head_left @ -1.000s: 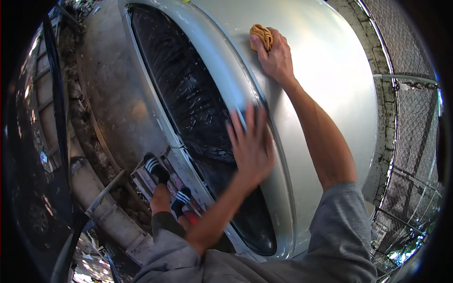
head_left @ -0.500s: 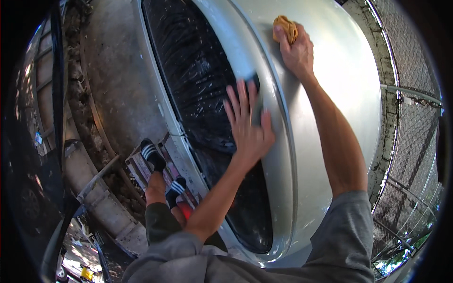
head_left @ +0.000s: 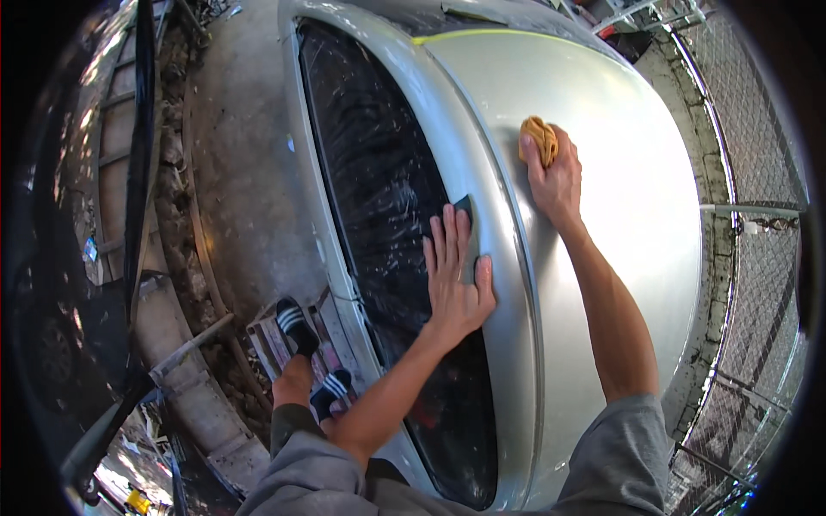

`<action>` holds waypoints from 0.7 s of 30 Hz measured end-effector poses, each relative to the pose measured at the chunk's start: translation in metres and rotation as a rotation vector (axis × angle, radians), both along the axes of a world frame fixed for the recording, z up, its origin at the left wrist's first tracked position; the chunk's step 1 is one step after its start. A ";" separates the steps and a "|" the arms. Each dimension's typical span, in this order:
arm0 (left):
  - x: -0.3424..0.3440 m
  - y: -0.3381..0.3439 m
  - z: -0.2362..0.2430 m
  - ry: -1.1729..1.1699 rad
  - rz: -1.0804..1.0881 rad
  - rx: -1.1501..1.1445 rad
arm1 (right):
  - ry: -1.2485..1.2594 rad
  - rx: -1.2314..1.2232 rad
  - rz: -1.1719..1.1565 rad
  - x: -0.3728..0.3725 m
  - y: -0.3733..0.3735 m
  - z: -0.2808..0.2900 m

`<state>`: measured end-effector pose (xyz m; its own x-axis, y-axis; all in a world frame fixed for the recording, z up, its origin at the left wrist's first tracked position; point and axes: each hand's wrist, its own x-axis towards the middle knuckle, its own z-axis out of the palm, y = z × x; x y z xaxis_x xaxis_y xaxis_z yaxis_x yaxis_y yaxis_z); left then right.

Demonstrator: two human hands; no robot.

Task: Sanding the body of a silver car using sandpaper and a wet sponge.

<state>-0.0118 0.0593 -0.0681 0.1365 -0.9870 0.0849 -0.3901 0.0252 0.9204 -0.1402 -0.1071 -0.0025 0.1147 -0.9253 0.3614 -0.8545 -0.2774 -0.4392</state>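
Note:
My left hand (head_left: pixel 454 271) lies flat, fingers stretched, over a dark grey-green sheet (head_left: pixel 466 215) on the silver rail (head_left: pixel 507 258) beside a side window (head_left: pixel 361 138) covered in wrinkled black plastic. My right hand (head_left: pixel 555 176) grips a crumpled tan-orange cloth (head_left: pixel 539 138) against the car's silver roof (head_left: pixel 628 189), just right of the roof seam. Yellow tape (head_left: pixel 490 33) runs along the roof's far edge.
My feet in striped slides (head_left: pixel 297 331) rest on a slatted wooden platform (head_left: pixel 258 344) beside the car. Concrete ground (head_left: pixel 241 155), a rubble-edged ledge and dark railing lie left. A chain-link fence (head_left: pixel 757 129) and block wall (head_left: pixel 705 155) run along the right.
The view has shifted, showing the roof's far taped edge. My right hand with the cloth sits lower in the picture. My left hand first moved up, then down, with the dark sheet now clearer beneath it.

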 end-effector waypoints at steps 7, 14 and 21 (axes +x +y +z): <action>0.050 -0.168 -0.005 -0.114 0.143 -0.093 | 0.029 0.004 -0.009 0.001 -0.003 0.000; 0.126 -0.261 0.005 -0.183 0.119 0.010 | 0.049 0.048 -0.007 0.016 0.000 0.005; 0.113 -0.228 -0.021 -0.302 0.029 -0.148 | 0.087 0.027 0.010 0.013 -0.002 0.006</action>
<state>0.1017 -0.1687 -0.0887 0.1109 -0.9571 0.2677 -0.6474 0.1347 0.7501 -0.1271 -0.1094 0.0036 0.1535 -0.9334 0.3244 -0.8869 -0.2749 -0.3713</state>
